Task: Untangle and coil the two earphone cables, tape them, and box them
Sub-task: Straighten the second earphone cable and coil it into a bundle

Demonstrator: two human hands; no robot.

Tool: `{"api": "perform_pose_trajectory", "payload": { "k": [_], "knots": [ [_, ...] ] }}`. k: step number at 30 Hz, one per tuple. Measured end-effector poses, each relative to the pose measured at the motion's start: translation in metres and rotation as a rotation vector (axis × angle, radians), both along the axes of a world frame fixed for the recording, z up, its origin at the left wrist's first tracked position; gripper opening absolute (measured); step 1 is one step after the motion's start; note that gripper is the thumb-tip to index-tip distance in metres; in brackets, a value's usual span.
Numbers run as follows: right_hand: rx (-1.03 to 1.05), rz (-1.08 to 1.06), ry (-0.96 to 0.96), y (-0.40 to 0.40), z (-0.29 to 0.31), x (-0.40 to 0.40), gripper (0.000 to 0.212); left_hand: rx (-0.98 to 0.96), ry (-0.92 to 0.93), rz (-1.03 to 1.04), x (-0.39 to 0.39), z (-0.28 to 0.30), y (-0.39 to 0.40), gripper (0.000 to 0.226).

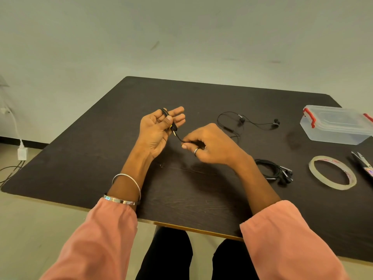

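One earphone cable already coiled: a black bundle (275,173) lay on the dark table (101,158) just right of the person's right forearm. No tape on it that I could make out.

Second earphone cable (249,122) was mid-coil. Left hand (159,128) held palm up, fingers mostly straight, a few black turns looped over the fingers near the tips, thumb pressed down on them; the jack end showed beside the thumb. Right hand (207,145) curled, pinching the cable close to the left hand and feeding it across. The loose remainder trailed behind the right hand onto the table, both earbuds lying beyond it, well apart from the hands.

Tape roll (332,172) sat flat to the right, scissors (362,163) beside it, clear lidded box (335,125) farther back, lid clipped on.

Judged roughly a third along: finish winding, tape both, box both.
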State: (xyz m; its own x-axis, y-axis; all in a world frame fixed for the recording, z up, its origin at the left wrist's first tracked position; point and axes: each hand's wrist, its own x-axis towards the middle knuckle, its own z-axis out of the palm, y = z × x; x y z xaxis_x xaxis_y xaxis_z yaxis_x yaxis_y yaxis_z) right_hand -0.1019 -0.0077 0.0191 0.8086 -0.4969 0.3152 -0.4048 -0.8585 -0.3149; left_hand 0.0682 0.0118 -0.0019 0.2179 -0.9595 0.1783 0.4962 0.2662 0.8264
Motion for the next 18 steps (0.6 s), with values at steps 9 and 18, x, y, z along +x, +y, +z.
{"api": "perform_pose_trajectory", "payload": {
  "k": [9, 18],
  "knots": [
    [0.051, -0.051, -0.281, -0.004, 0.008, -0.01, 0.01, -0.009, -0.251, -0.133, -0.005, -0.005, 0.0, 0.021],
    [0.267, -0.181, -0.569, -0.022, 0.013, -0.027, 0.009, -0.105, -0.603, -0.605, -0.014, -0.008, 0.009, 0.037]
  ]
}}
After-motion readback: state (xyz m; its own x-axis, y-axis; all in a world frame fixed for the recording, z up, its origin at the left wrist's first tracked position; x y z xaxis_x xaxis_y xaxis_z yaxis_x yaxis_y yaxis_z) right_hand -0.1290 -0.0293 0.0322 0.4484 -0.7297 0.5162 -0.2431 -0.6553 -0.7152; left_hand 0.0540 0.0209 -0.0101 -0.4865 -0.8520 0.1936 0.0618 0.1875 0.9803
